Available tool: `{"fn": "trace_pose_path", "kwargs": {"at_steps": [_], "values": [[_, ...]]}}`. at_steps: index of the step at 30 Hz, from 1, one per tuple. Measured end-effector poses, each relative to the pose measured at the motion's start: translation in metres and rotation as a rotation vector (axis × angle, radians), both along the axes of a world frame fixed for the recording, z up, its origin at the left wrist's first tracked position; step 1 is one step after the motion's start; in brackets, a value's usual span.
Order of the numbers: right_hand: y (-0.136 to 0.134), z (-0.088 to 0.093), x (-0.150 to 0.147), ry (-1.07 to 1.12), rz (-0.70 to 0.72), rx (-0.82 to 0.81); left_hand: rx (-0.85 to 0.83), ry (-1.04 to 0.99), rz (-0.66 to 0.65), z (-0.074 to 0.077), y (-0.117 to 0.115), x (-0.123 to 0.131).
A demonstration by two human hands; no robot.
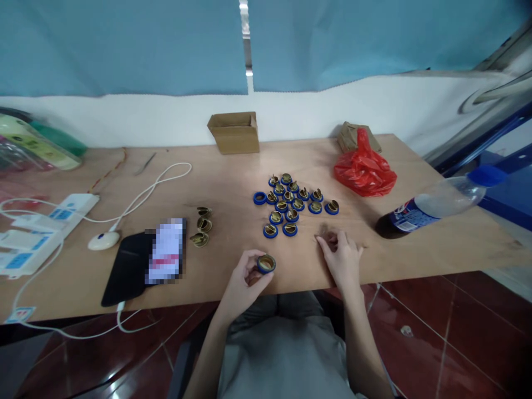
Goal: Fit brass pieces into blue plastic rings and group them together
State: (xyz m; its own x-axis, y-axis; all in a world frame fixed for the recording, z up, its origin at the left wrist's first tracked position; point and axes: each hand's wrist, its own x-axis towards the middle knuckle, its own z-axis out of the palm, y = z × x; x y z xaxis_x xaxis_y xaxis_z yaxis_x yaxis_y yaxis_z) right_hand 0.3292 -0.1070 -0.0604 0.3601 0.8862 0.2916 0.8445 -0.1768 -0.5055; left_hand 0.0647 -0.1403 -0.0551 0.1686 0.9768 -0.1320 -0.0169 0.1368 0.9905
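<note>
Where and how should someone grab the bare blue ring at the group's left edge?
Take the bare ring by its outer rim, probably from the left and slightly above: it seems to lie flat, and a gold-topped ring sits close on its right, leaving little finger room there.

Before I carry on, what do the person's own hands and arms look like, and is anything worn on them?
The left hand and right hand are bare, without gloves. The visible forearms show no sleeves, watch or bracelet. The top is grey.
</note>
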Motion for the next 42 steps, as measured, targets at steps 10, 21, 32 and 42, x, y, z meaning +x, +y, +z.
{"fn": "trace_pose_path", "kwargs": {"at_steps": [10,21,32,42], "values": [[-0.026,0.006,-0.004,0.087,0.225,0.018,-0.014,-0.023,0.003,-0.001,0.001,0.001],[-0.015,0.0,-0.03,-0.006,-0.02,0.0,-0.02,-0.028,-0.031,-0.002,0.0,-0.001],[-0.016,-0.005,-0.029,0.021,0.069,0.052,-0.011,-0.033,-0.042,-0.004,0.0,-0.002],[-0.02,-0.002,-0.029,0.205,0.387,0.148,-0.004,-0.018,-0.037,-0.002,0.0,-0.002]]}}
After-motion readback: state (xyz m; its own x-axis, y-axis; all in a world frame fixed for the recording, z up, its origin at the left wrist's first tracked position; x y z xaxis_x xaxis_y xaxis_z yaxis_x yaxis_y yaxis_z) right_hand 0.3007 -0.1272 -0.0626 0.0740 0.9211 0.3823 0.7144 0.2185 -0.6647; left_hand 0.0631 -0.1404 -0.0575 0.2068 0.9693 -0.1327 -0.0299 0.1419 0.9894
